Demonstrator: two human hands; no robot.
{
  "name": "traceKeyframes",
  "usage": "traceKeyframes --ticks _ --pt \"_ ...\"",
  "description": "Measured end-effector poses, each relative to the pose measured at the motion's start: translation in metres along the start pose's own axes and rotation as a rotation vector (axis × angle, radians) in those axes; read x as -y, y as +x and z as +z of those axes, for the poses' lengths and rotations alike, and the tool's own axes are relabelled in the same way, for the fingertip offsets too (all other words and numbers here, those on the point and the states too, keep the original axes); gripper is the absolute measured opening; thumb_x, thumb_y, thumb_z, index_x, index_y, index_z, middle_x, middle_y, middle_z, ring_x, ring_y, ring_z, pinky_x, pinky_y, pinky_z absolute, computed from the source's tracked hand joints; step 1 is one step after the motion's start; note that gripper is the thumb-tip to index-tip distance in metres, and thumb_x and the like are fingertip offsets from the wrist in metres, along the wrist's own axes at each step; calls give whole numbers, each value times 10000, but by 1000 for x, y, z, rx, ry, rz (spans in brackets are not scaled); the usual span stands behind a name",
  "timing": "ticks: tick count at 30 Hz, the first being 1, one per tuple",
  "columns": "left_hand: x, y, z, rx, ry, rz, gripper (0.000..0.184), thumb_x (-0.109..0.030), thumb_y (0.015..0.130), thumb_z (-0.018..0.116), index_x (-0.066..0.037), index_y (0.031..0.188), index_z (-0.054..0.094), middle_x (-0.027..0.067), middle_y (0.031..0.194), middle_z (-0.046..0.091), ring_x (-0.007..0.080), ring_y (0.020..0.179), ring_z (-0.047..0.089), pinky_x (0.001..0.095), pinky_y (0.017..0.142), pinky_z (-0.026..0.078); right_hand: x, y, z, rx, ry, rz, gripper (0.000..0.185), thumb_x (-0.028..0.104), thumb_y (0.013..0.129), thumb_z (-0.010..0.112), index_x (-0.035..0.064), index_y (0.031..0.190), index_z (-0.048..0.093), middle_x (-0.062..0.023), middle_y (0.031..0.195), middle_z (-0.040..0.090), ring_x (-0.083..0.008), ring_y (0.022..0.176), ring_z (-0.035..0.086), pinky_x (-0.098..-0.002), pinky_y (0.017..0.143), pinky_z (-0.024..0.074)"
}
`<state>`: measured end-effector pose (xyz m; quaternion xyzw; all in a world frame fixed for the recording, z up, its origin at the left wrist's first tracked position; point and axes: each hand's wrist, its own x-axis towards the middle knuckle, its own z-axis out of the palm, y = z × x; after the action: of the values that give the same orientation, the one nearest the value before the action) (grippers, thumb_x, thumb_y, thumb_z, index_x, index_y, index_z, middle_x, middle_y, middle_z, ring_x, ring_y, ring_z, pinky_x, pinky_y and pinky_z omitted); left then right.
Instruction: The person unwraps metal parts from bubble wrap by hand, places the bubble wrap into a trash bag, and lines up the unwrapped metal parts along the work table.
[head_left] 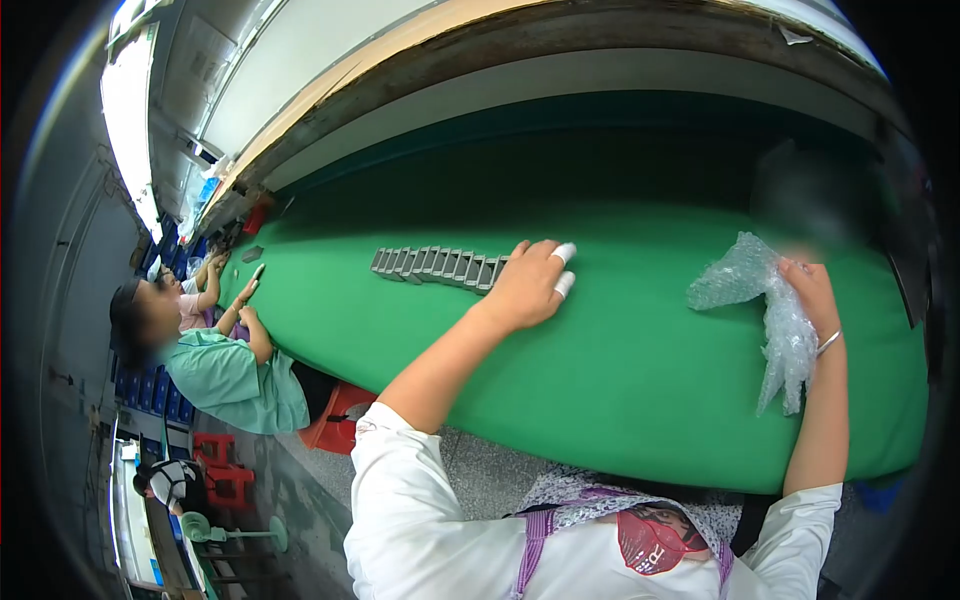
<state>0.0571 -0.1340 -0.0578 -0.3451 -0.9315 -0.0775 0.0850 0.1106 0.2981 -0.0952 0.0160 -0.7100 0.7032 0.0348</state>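
A row of small grey rectangular frame-like pieces (430,264) stands side by side on the green table cover. My left hand (530,285) rests at the row's right end and hides part of it. White covers sit on two of its fingertips, and the fingers are spread over the cloth. Far to the right, my right hand (812,292) is closed on a crumpled sheet of clear bubble wrap (785,325). One part of the wrap reaches left over the table and another hangs down toward me. A bracelet is on my right wrist.
The green table (620,400) has a raised wooden ledge (420,55) behind it. At the left, a person in a light green top (225,375) sits at the same table, with another person beyond. Red stools (225,470) and a fan (235,533) stand lower left.
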Motion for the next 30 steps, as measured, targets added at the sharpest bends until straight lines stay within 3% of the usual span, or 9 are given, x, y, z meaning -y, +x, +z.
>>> traceKeyframes --ticks 5,8,11,16,22,24,26,29,30 --pt "-3 -19 12 2 210 20 417 -324 872 561 -7 1143 560 163 1053 539 324 1022 535 526 1040 325 -7 -1 -1 -4 0 28 112 179 877 602 72 867 569 25 748 572 -39 643 500 -198 563 391" --pt "4 -25 8 -44 244 112 379 -296 843 585 -17 1099 584 148 1013 550 305 943 557 479 947 405 -6 -1 1 -35 0 40 113 184 883 597 76 870 567 25 753 573 -38 641 499 -195 565 392" --pt "18 -22 4 -113 169 120 304 -245 794 611 -28 1007 604 126 931 561 292 854 570 408 747 461 -10 1 -5 -48 10 25 114 189 887 592 80 872 563 26 757 573 -37 642 498 -193 565 391" --pt "82 -29 -3 -108 265 64 296 -221 779 596 -30 1004 606 141 971 565 313 911 555 417 793 452 -14 8 -10 -41 -17 43 116 190 889 586 81 872 555 31 755 567 -33 647 490 -191 574 388" --pt "184 -41 -18 -115 361 64 359 -207 793 583 -29 1105 599 176 1107 571 354 1094 504 474 992 368 -9 6 -22 -77 -143 34 129 202 877 585 76 869 558 30 787 561 -40 715 484 -198 630 392" --pt "224 -29 -17 -59 400 -33 406 -230 827 571 -53 1192 582 198 1229 545 380 1210 450 494 1071 303 -9 -4 -31 -96 -204 -55 126 198 856 591 74 857 568 29 797 559 -58 751 490 -212 673 403" --pt "265 -37 -23 -27 448 -173 407 -215 837 555 -71 1217 570 195 1282 520 382 1238 431 499 1064 304 11 0 -17 -82 -218 14 137 204 821 624 85 846 561 29 775 542 -72 773 501 -234 719 419" --pt "323 -65 -33 44 556 -381 431 -211 820 563 -84 1231 560 205 1327 482 392 1253 412 500 1056 302 15 17 -14 58 -262 -34 222 193 792 630 62 965 588 -7 991 578 -97 902 528 -284 820 447" --pt "325 -62 -35 155 658 -457 471 -212 810 582 -87 1261 537 214 1366 440 396 1281 378 505 1066 286 23 17 -12 67 -258 -21 231 186 779 632 65 975 610 -16 942 601 -106 875 539 -274 811 452"
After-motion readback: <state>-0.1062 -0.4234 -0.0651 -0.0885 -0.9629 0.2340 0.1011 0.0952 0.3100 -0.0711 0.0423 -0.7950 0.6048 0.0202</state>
